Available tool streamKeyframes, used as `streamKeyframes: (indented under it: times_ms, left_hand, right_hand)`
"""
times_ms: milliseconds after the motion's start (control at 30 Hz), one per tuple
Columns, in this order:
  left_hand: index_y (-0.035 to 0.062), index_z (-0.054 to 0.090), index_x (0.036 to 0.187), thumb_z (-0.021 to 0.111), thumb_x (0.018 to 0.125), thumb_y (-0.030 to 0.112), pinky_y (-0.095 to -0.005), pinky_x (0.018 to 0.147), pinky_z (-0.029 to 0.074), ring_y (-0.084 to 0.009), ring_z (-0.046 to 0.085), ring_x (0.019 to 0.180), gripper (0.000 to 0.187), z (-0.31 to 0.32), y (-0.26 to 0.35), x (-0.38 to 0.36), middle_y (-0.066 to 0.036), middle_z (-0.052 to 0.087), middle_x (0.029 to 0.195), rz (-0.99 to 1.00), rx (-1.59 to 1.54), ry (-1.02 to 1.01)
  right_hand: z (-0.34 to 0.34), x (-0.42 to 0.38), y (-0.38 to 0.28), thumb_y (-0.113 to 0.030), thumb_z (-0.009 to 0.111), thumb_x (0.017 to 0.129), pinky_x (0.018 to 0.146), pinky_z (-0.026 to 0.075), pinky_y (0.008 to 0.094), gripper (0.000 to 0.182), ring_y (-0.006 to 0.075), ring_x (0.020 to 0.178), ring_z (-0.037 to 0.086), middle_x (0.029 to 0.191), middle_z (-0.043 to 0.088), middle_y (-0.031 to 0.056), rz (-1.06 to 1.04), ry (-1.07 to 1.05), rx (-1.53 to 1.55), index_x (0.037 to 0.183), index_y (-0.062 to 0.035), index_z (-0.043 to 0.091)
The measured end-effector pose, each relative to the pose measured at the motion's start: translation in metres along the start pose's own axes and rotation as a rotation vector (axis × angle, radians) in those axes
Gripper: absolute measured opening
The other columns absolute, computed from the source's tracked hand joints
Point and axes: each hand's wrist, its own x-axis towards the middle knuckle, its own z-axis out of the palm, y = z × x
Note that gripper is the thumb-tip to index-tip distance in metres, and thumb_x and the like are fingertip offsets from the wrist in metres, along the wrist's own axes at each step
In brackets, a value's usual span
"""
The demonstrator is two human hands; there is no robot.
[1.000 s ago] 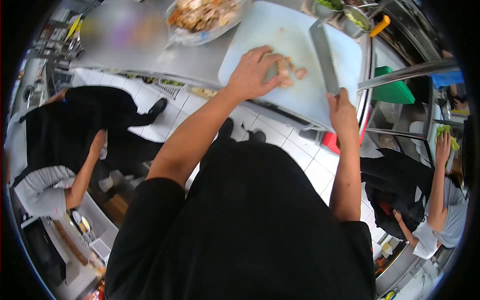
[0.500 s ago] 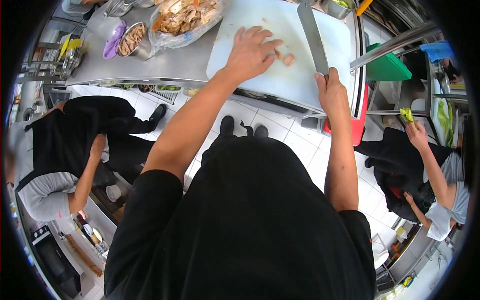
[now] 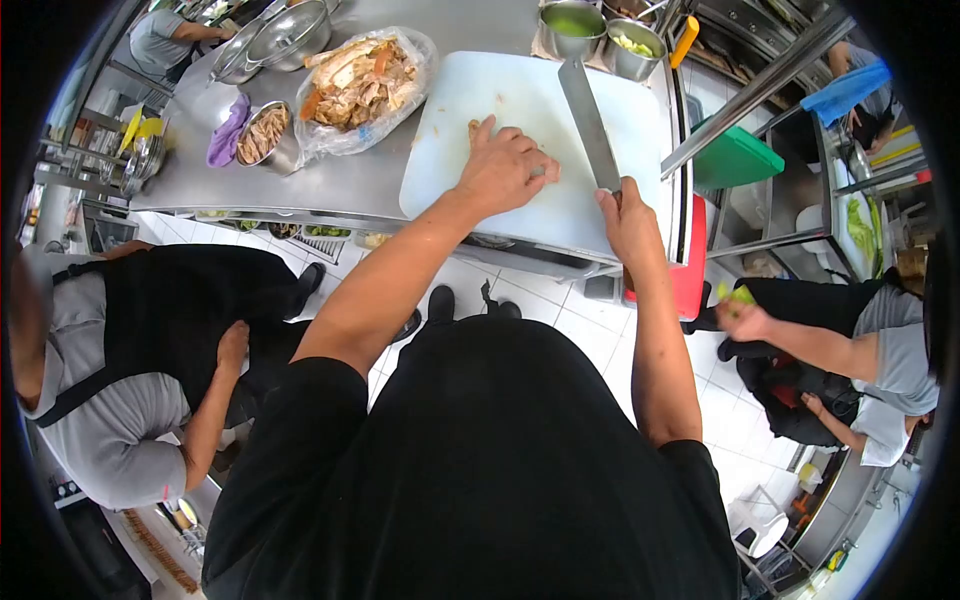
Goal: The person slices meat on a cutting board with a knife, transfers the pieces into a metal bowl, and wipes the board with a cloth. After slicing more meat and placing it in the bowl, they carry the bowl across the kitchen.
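My right hand [image 3: 634, 232] is wrapped round the handle of a long knife [image 3: 590, 118], its blade pointing away from me over the white cutting board [image 3: 440, 95]. On the board my left hand [image 3: 505, 172] is closed palm down, its fingers bent over a piece of cooked meat [image 3: 541, 172] that shows only in part. A small brown scrap [image 3: 474, 128] lies by its fingertips. Left of the board stands a plastic bag of cooked meat [image 3: 365, 80], with a metal container of shredded meat [image 3: 265, 135] beside it.
Metal tubs [image 3: 572, 28] stand behind the board, and metal bowls [image 3: 288, 38] at the back left. A purple cloth [image 3: 229, 132] lies on the steel counter [image 3: 340, 185]. Co-workers are close on the left [image 3: 150, 330] and right [image 3: 850, 340]. A metal rail [image 3: 755, 95] slants past the board's right side.
My left hand has gone from spread fingers to closed over the meat, which it now mostly covers. The knife remains in my right hand. The view has shifted, showing more of the counter's back.
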Motion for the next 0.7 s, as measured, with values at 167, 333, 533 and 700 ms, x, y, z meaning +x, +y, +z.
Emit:
streamKeyframes:
  times_ms: [167, 333, 533, 700]
  left_hand:
    - [0.0242, 0.074, 0.097, 0.070, 0.086, 0.033, -0.0590, 0.115, 0.026, -0.0224, 0.056, 0.117, 0.014, 0.001, 0.011, -0.004, 0.001, 0.069, 0.106, -0.106, -0.092, -0.015]
    - [0.0215, 0.075, 0.096, 0.072, 0.086, 0.033, -0.0537, 0.112, 0.030, -0.0214, 0.058, 0.113, 0.016, 0.008, 0.004, -0.006, 0.001, 0.070, 0.104, -0.075, -0.132, 0.040]
    - [0.0242, 0.077, 0.092, 0.071, 0.086, 0.030, -0.0478, 0.105, 0.035, -0.0196, 0.059, 0.106, 0.010, 0.011, 0.006, -0.002, 0.005, 0.071, 0.098, 0.003, -0.047, 0.077]
    - [0.0253, 0.077, 0.091, 0.070, 0.086, 0.029, -0.0456, 0.102, 0.036, -0.0192, 0.060, 0.103, 0.010, 0.013, 0.004, -0.001, 0.005, 0.071, 0.095, 0.036, -0.137, 0.085]
  right_hand:
    - [-0.020, 0.000, -0.020, -0.031, 0.058, 0.100, 0.074, 0.051, 0.0555, 0.034, 0.0490, 0.084, 0.067, 0.083, 0.069, 0.0270, -0.081, -0.095, -0.147, 0.112, -0.0007, 0.051]
    - [-0.016, 0.019, -0.046, -0.031, 0.055, 0.101, 0.077, 0.053, 0.0561, 0.031, 0.0486, 0.086, 0.068, 0.087, 0.070, 0.0286, -0.134, -0.215, -0.301, 0.113, -0.0020, 0.051]
    - [-0.031, -0.002, -0.052, -0.030, 0.053, 0.102, 0.077, 0.053, 0.0575, 0.032, 0.0495, 0.088, 0.068, 0.089, 0.069, 0.0308, -0.068, -0.340, -0.414, 0.113, -0.0011, 0.046]
    - [0.002, -0.003, -0.047, -0.030, 0.053, 0.101, 0.077, 0.052, 0.0595, 0.030, 0.0495, 0.086, 0.068, 0.085, 0.068, 0.0316, -0.048, -0.221, -0.340, 0.109, -0.0020, 0.046]
